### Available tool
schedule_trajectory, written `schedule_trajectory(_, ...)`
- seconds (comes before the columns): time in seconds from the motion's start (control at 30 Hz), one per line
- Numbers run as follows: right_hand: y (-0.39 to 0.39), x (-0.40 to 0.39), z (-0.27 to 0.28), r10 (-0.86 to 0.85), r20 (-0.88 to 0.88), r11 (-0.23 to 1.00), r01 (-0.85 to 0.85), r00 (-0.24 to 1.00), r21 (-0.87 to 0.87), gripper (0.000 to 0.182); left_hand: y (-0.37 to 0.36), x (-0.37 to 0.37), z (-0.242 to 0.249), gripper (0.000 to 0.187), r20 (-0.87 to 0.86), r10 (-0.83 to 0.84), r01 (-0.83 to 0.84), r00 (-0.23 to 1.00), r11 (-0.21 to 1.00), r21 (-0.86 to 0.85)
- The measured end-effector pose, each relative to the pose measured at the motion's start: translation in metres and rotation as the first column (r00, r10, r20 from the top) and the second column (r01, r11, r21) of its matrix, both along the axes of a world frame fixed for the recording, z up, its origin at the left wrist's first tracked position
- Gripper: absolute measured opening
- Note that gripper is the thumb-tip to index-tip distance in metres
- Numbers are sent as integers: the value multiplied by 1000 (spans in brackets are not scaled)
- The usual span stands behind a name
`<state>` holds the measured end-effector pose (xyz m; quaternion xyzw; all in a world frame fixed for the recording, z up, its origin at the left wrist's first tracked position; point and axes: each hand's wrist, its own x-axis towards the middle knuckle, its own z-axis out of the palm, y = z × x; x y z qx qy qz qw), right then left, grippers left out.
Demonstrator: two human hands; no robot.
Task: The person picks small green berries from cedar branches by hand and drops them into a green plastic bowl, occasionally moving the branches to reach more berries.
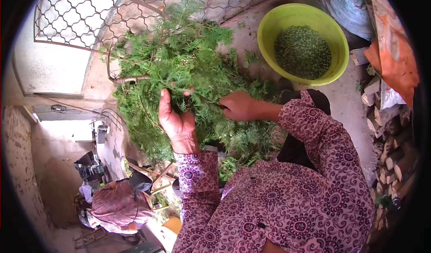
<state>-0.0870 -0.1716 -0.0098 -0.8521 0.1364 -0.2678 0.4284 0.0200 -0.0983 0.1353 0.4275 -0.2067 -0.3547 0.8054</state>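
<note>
A large heap of leafy evergreen branches (157,58) lies in front of me. My left hand (177,124) is over the heap, palm up, its thumb raised and its fingers curled round a green sprig. To its right, my right hand (238,106) is closed in a fist on a thin stem that runs toward the left fingers. What lies inside that fist is hidden. A yellow-green basin (266,40) stands beyond my right hand, with many small round green cones or berries (303,51) at its bottom.
A metal lattice (76,19) stands at the back left. Stacked firewood (390,159), an orange sheet (395,51) and a pale sack (345,10) line the right side. At lower left, a person in a patterned top (119,203) bends near a yellow container (172,225).
</note>
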Motion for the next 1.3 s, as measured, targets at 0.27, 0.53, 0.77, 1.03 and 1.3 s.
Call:
schedule_trajectory(0.27,-23,5,-4,63,-17,996,-62,998,69,18,-16,52,4,25,282,-228,259,932,963,-76)
schedule_trajectory(0.53,-40,18,0,154,-156,919,-84,976,384,27,43,19,-67,35,358,-386,131,850,813,567)
schedule_trajectory(0.77,-21,40,14,277,-271,894,-145,922,423,30,56,75,-154,46,-49,-458,339,888,577,743)
schedule_trajectory(1.03,-13,75,26,144,-399,942,-1,906,336,28,88,117,-193,43,-390,-444,588,807,661,466)
schedule_trajectory(1.3,-49,92,33,17,-69,631,43,997,774,30,72,160,-186,37,-516,-559,428,649,829,-360)
